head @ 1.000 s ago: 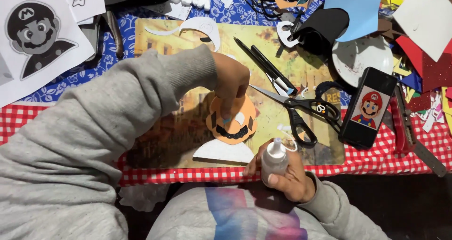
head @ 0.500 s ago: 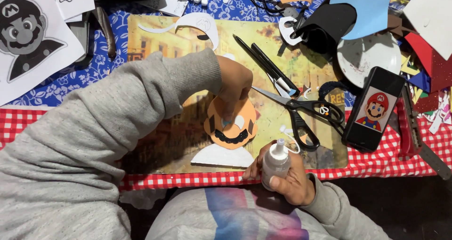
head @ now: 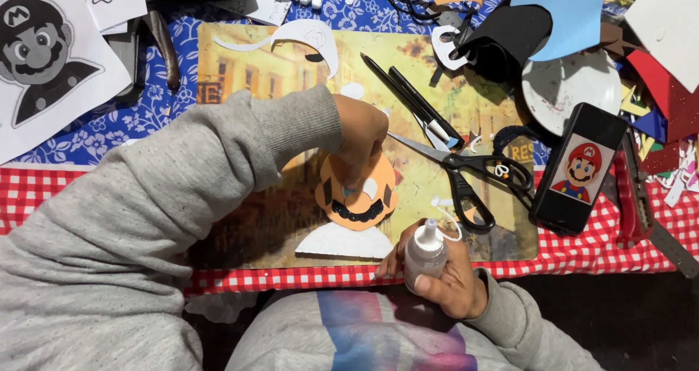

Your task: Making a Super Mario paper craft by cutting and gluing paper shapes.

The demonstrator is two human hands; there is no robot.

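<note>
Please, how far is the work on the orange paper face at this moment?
Done: the orange face already carries a black moustache and lies above a white foam piece. In hand: the left hand presses a small part onto the face, and the right hand holds a glue bottle. Left: the white cap shape lies apart, not joined.

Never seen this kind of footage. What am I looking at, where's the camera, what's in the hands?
No machine here: a person works with two bare hands, filmed by a camera worn on the head that looks down. The left hand presses on an orange foam face with a black moustache, which lies on a yellowish picture mat. The right hand holds a small glue bottle near the table edge. Close by lie black-handled scissors, two black pens, a phone showing a cartoon figure, and a printed cartoon sheet on the checked tablecloth.
</note>
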